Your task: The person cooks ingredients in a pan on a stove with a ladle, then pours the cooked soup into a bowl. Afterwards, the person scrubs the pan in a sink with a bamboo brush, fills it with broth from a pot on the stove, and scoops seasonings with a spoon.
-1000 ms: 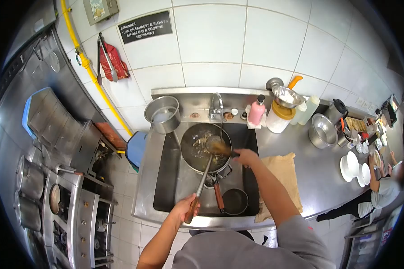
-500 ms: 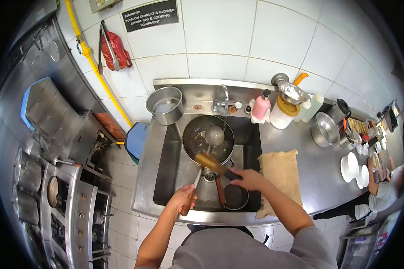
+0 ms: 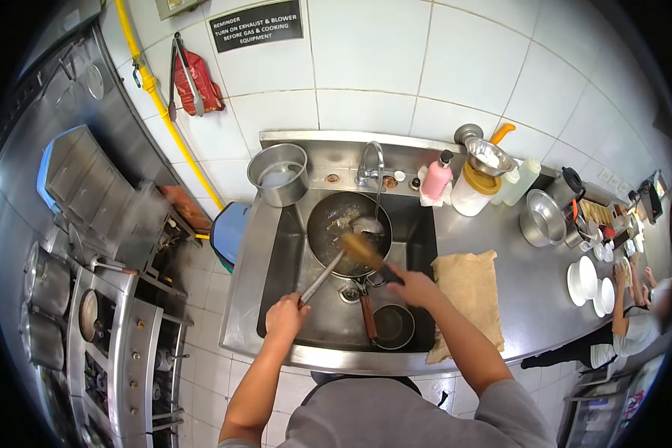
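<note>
My left hand [image 3: 285,317] is closed around the handle of a metal ladle [image 3: 322,282], whose bowl rests inside a dark wok [image 3: 328,257] in the sink. In my right hand [image 3: 414,288] is a brush with a dark handle and a yellow-brown head [image 3: 361,251], held across the ladle's shaft over the wok's near side. Wet, pale residue shows in the wok. The tap [image 3: 373,158] arches above it, with a thin stream of water falling. Beside a brown wooden handle [image 3: 368,317], a small dark pan [image 3: 393,327] lies on the sink floor.
A large metal pot [image 3: 280,175] stands at the sink's back left. Right of the sink are a tan cloth [image 3: 467,302], a pink pump bottle [image 3: 436,179], a yellow-lidded tub [image 3: 476,190] and a steel bowl [image 3: 543,218]. A stove [image 3: 116,336] is left; another person [image 3: 635,328] works far right.
My left hand has moved up and left with the ladle, whose bowl has shifted and tipped inside the wok. The brush has moved slightly right and up.
</note>
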Tool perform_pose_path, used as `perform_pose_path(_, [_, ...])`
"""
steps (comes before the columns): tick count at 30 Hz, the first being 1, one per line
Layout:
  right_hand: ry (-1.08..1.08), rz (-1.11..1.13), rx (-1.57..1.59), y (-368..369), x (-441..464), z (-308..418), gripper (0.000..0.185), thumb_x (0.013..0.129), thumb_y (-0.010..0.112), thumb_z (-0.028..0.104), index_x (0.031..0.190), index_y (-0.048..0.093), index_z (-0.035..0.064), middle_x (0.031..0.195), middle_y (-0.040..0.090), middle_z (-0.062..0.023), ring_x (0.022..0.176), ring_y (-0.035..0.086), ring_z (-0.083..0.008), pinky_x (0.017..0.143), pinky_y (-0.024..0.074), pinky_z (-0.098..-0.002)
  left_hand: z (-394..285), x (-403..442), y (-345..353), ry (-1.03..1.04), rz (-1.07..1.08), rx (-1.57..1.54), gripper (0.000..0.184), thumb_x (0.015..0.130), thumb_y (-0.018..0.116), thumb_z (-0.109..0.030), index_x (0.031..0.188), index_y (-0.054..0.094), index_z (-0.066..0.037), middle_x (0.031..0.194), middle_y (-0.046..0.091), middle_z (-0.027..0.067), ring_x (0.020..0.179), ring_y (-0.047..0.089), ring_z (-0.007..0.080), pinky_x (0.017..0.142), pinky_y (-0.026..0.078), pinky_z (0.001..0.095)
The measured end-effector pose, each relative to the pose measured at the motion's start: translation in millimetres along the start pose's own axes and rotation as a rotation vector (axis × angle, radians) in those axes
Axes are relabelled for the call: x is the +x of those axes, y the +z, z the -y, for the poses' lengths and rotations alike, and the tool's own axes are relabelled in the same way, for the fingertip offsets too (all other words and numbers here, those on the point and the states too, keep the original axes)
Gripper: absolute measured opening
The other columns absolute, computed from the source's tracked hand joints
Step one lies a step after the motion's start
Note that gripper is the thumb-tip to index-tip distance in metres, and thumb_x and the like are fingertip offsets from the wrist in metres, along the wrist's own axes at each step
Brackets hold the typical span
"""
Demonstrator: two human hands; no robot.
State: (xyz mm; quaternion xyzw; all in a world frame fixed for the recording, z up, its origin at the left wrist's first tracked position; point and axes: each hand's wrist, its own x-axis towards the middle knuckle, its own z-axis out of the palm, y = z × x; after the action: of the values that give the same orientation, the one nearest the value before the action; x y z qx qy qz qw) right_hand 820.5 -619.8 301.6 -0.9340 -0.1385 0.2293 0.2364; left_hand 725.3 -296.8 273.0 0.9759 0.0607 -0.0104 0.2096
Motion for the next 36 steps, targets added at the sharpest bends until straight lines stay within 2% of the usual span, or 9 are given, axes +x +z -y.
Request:
perform_pose_path(3, [0.093, -0.189, -0.117, 16.7, 13.2, -14.0, 0.063, 0.092, 0.059, 0.042, 0.148, 0.04, 0.0221, 0.114, 0.066, -0.0222, 0.104, 0.063, -0.04, 0.091, 0.0496, -0.0482, 3.8, 2.9, -4.3, -0.038, -0.036, 0.06, 0.027, 0.083, 0.073, -0.025, 0.103, 0.066, -0.008, 0.098, 0.068, 0.012, 0.091, 0.068, 0.0324, 0.077, 0.054, 0.0432])
perform_pose_path(5, [-0.143, -0.07, -0.093, 31.5, -10.3, -0.1, 0.063, 0.091, 0.06, 0.041, 0.148, 0.04, 0.0214, 0.113, 0.066, -0.0219, 0.104, 0.063, -0.0409, 0.092, 0.0494, -0.0477, 7.5, 5.2, -4.3, -0.051, -0.057, 0.077, 0.024, 0.082, 0.074, -0.024, 0.098, 0.066, -0.008, 0.097, 0.067, 0.012, 0.09, 0.068, 0.0323, 0.078, 0.054, 0.0431])
perform_pose_path(11, [-0.208, 0.042, 0.03, 46.6, -18.1, 12.5, 0.064, 0.092, 0.06, 0.042, 0.148, 0.041, 0.021, 0.123, 0.063, -0.0203, 0.11, 0.061, -0.0417, 0.097, 0.0471, -0.0454, 19.7, 10.5, -4.2, 0.019, -0.148, 0.18, 0.021, 0.077, 0.076, -0.019, 0.091, 0.064, -0.008, 0.095, 0.063, 0.0109, 0.091, 0.065, 0.0318, 0.079, 0.053, 0.0434])
perform_pose_path(16, [0.09, 0.275, 0.658, 9.8, -14.3, -15.3, 0.061, 0.094, 0.065, 0.028, 0.149, 0.042, 0.0189, 0.083, 0.06, -0.0003, 0.055, 0.054, -0.0111, 0.052, 0.0474, -0.0267, 35.6, 8.0, -6.6, 0.025, -0.145, 0.175, 0.024, 0.074, 0.079, -0.016, 0.093, 0.065, -0.009, 0.095, 0.062, 0.0105, 0.092, 0.063, 0.0313, 0.081, 0.051, 0.0432])
perform_pose_path(22, [0.017, 0.119, 0.574, -7.6, -41.1, -34.1, 0.06, 0.094, 0.065, 0.029, 0.149, 0.042, 0.0217, 0.08, 0.059, -0.0001, 0.056, 0.052, -0.0085, 0.051, 0.0478, -0.026, 54.1, -1.9, -0.1, 0.046, -0.174, 0.241, 0.02, 0.074, 0.078, -0.016, 0.085, 0.062, -0.009, 0.087, 0.065, 0.012, 0.089, 0.063, 0.0332, 0.078, 0.049, 0.0462])
perform_pose_path(25, [-0.287, -0.461, 0.276, 40.6, -9.9, -43.2, 0.063, 0.092, 0.065, 0.035, 0.149, 0.04, 0.0256, 0.108, 0.067, -0.0182, 0.091, 0.067, -0.0285, 0.082, 0.0518, -0.0409, 45.1, -2.0, 0.2, 0.051, -0.196, 0.153, 0.021, 0.075, 0.078, -0.015, 0.084, 0.061, -0.006, 0.089, 0.067, 0.0138, 0.089, 0.064, 0.0356, 0.078, 0.05, 0.0469])
perform_pose_path(26, [-0.195, -0.351, 0.218, 43.4, -2.7, -39.0, 0.066, 0.09, 0.064, 0.044, 0.149, 0.038, 0.0309, 0.125, 0.061, -0.0218, 0.111, 0.062, -0.0383, 0.093, 0.0494, -0.0436, 49.0, 1.8, 4.4, 0.03, -0.164, 0.147, 0.021, 0.075, 0.078, -0.014, 0.085, 0.06, -0.006, 0.088, 0.067, 0.014, 0.088, 0.064, 0.0362, 0.078, 0.05, 0.0472])
perform_pose_path(29, [-0.153, -0.23, -0.071, 37.5, -2.6, -47.2, 0.068, 0.091, 0.062, 0.042, 0.151, 0.032, 0.0305, 0.116, 0.061, -0.0235, 0.104, 0.062, -0.0404, 0.089, 0.0502, -0.0473, 43.4, 1.3, 4.2, 0.059, -0.125, 0.145, 0.024, 0.075, 0.078, -0.015, 0.09, 0.061, -0.006, 0.087, 0.067, 0.0139, 0.087, 0.064, 0.0361, 0.077, 0.05, 0.0467])
perform_pose_path(36, [0.067, -0.566, 0.347, 21.8, -33.7, -60.0, 0.063, 0.094, 0.057, 0.039, 0.151, 0.034, 0.0218, 0.113, 0.063, -0.0246, 0.106, 0.06, -0.0433, 0.092, 0.0477, -0.049, 66.1, -15.9, 12.2, 0.206, -0.155, -0.042, 0.031, 0.077, 0.076, -0.008, 0.104, 0.063, -0.004, 0.088, 0.066, 0.0162, 0.079, 0.064, 0.0362, 0.071, 0.05, 0.0439])
